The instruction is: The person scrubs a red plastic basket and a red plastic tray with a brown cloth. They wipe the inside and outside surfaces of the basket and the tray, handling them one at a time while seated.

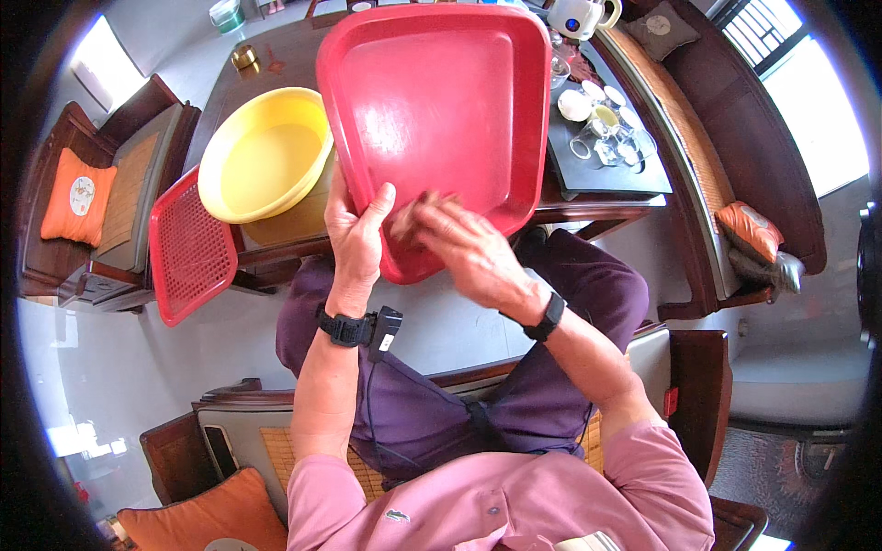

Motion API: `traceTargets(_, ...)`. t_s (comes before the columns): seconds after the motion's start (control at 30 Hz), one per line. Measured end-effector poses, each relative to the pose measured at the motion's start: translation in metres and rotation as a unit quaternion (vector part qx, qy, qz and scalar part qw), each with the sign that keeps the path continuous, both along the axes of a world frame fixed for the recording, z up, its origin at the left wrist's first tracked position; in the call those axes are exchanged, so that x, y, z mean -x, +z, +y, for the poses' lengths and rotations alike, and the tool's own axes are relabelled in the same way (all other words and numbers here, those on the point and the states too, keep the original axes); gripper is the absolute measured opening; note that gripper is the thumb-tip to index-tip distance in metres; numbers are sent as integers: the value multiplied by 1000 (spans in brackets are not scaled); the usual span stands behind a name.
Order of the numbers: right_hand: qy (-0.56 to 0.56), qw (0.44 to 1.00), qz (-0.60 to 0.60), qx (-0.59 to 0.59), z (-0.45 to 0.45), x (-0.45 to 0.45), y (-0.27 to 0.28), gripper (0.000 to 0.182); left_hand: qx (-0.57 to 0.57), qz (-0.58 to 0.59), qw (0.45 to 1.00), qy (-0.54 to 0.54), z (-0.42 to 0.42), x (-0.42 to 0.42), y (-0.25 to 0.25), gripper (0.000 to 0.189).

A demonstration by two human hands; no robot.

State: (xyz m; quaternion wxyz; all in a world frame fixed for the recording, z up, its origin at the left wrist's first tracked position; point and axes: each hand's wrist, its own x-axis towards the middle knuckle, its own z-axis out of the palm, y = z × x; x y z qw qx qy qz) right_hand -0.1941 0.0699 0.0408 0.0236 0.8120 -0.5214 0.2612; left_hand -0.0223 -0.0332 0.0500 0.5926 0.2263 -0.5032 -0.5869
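A red plastic tray with raised walls (441,117) is held up and tilted over the front of a dark wooden table (296,41). My left hand (357,231) grips its lower left edge, thumb on the inner side. Against the tray's lower inside lies my right hand (462,248), blurred at the fingers; a brownish thing, perhaps a cloth, seems to be under them, but I cannot tell for sure. To the left stands a round yellow plastic basin (269,165) on the table. Beside it a red perforated plastic basket (193,251) juts past the table's left front edge.
A black tea tray (606,182) with glass cups and white cups stands at the table's right, near a white electric kettle (575,17). A small brass-coloured bowl (243,56) sits at the back left. Wooden seats with cushions flank the table. My knees are under the red tray.
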Motion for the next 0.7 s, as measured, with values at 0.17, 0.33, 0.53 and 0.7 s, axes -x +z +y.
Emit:
traceTargets(0.17,-220,971,-93,-23,-4,38,-11,58,-31,27,999,27,-2,-1,2,57)
traceTargets(0.33,-35,992,-88,-85,12,11,-10,71,-15,15,1000,7,6,2,4,62)
traceTargets(0.53,-200,973,-110,39,-40,49,3,80,-12,1,999,-40,5,1,3,66)
traceTargets(0.7,-90,995,-40,18,-50,43,29,83,-35,26,998,-46,9,2,9,66)
